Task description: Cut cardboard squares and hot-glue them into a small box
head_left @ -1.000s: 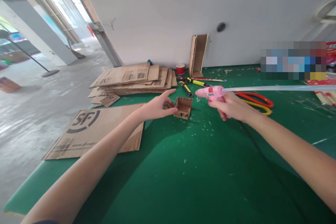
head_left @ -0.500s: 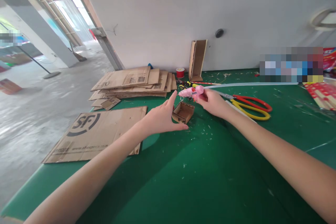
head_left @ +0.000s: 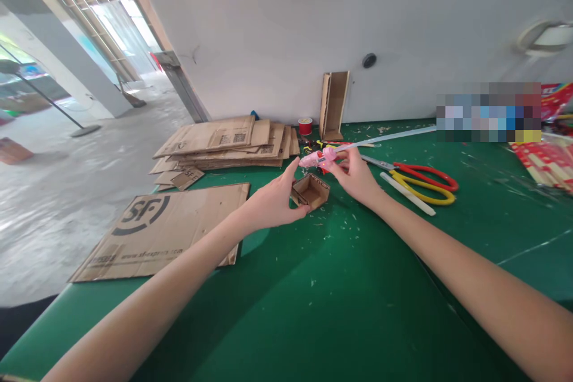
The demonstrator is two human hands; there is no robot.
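Note:
My right hand (head_left: 358, 176) is closed round a pink hot glue gun (head_left: 319, 158), its nozzle pointing left above the far side of a small open cardboard box (head_left: 317, 192). A long translucent glue stick (head_left: 385, 138) runs out of the gun's back. My left hand (head_left: 275, 200) grips the box from the left, thumb at its near lower edge and fingers on the far side. Part of the box's left side is hidden by that hand. The box's open top faces up and towards me.
Flat cardboard sheets are stacked (head_left: 215, 140) at the back left, with a larger printed sheet (head_left: 179, 230) nearer. Behind stand a red spool (head_left: 305, 126) and a tall cardboard trough (head_left: 335, 104). Scissors (head_left: 425, 182) and a white stick (head_left: 407, 194) lie right of my right hand.
My left thumb has drawn in against the box, closing the hand on it. The glue gun has moved slightly left and its glue stick now slants up more to the right.

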